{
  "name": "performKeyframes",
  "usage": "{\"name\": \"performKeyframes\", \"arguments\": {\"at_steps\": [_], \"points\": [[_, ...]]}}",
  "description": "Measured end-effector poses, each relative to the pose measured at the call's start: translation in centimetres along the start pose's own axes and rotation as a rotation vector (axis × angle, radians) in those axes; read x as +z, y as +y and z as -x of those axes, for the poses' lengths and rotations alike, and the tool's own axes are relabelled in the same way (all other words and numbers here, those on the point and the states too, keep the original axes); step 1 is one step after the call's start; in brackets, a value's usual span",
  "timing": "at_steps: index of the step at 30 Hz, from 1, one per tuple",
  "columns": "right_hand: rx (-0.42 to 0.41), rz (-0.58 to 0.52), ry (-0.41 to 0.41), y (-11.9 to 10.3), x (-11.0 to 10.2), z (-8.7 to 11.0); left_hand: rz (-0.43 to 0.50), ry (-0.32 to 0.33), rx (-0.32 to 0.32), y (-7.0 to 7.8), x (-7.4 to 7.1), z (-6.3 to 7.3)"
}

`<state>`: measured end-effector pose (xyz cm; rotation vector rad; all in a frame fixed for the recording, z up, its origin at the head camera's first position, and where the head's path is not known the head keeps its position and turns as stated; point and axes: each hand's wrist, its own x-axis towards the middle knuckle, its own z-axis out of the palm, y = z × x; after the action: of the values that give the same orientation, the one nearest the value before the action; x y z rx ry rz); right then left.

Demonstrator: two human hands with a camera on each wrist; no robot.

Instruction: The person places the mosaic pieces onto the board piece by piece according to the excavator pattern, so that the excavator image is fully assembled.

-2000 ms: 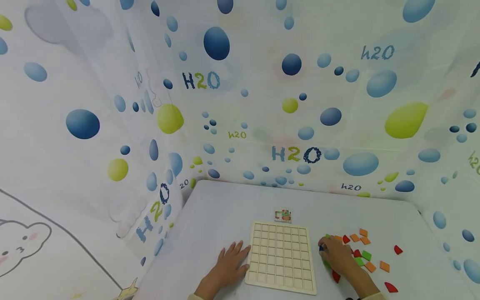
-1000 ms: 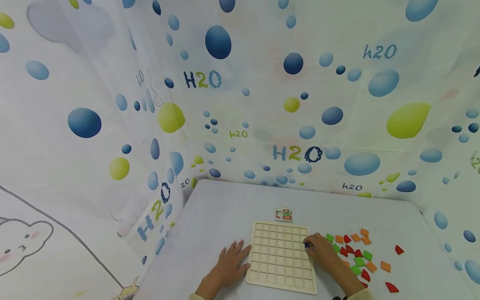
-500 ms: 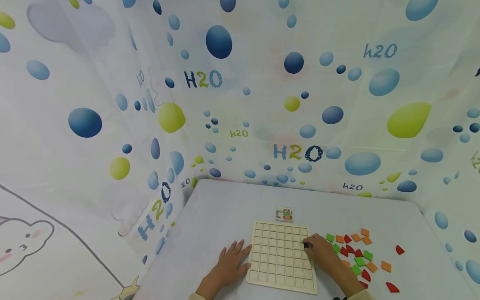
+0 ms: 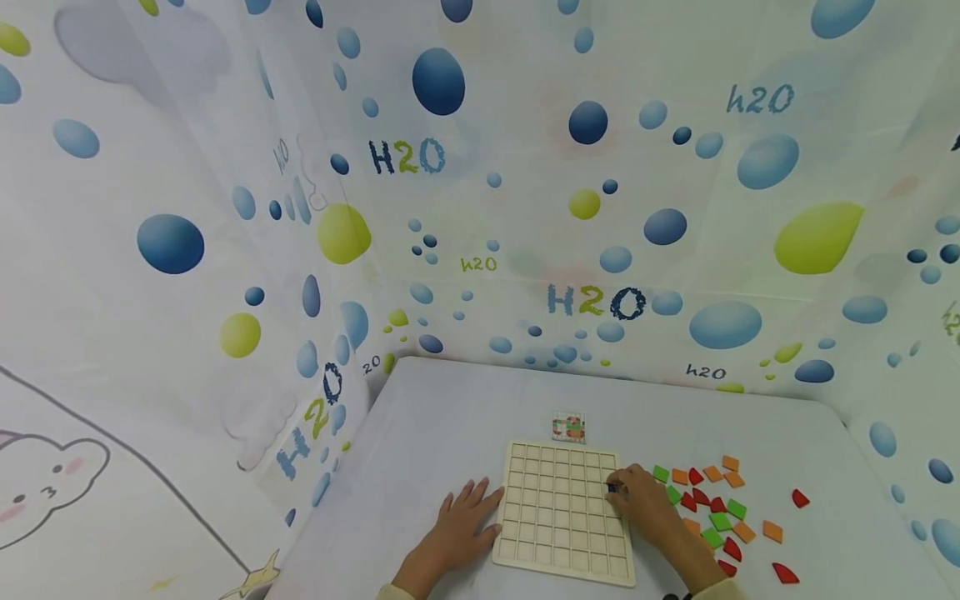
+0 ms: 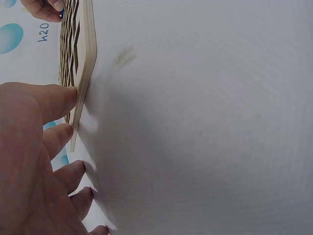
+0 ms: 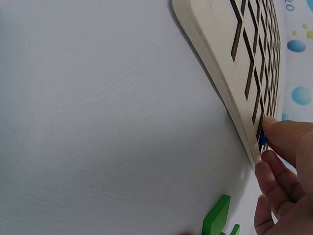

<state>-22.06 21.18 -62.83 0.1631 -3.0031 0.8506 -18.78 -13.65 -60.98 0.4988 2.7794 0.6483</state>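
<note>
A pale wooden board (image 4: 557, 518) with a grid of square cells lies on the white table. My left hand (image 4: 456, 531) rests on the table with fingers spread, thumb and index fingertip at the board's left edge; in the left wrist view the thumb (image 5: 61, 103) touches that side. My right hand (image 4: 643, 506) is over the board's right edge and pinches a small dark blue piece (image 6: 262, 138) between thumb and fingers, down at a cell of the rightmost column. The fingers hide most of the piece, so I cannot tell its shape.
Right of the board lie several loose flat pieces: orange diamonds (image 4: 772, 532), green diamonds (image 4: 720, 522) and red rounded wedges (image 4: 785, 573). Behind the board is a small card (image 4: 569, 427) with a coloured pattern on a grid. A printed curtain (image 4: 510, 208) surrounds the table.
My right hand has moved left from among the loose pieces to the board's right edge, carrying the blue piece. For the last second it has stayed nearly still there. My left hand has stayed put.
</note>
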Motion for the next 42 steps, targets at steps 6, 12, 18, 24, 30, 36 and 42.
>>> {"name": "performKeyframes", "arguments": {"at_steps": [6,12,18,24,30,36,42], "points": [[-0.014,0.005,0.005,0.13,0.05,0.06,-0.01,-0.001,-0.002,-0.22,0.19,-0.18],[-0.021,0.019,0.005,0.03,-0.04,0.13,-0.001,-0.002,0.005,-0.32,0.23,-0.18],[-0.034,0.016,0.025,0.22,-0.05,0.39,-0.004,0.003,0.012,-0.41,0.4,-0.26],[-0.019,-0.004,0.03,0.49,0.0,0.43,0.002,0.004,0.01,-0.4,0.38,-0.2],[-0.003,-0.006,0.007,0.55,-0.17,0.35,0.002,0.006,0.011,-0.47,0.41,-0.2],[0.01,-0.004,-0.021,0.59,-0.35,0.27,0.014,0.006,0.018,-0.7,0.52,-0.23],[0.004,-0.018,-0.042,0.7,-0.43,0.26,0.018,0.004,0.02,-0.83,0.63,-0.22]]}}
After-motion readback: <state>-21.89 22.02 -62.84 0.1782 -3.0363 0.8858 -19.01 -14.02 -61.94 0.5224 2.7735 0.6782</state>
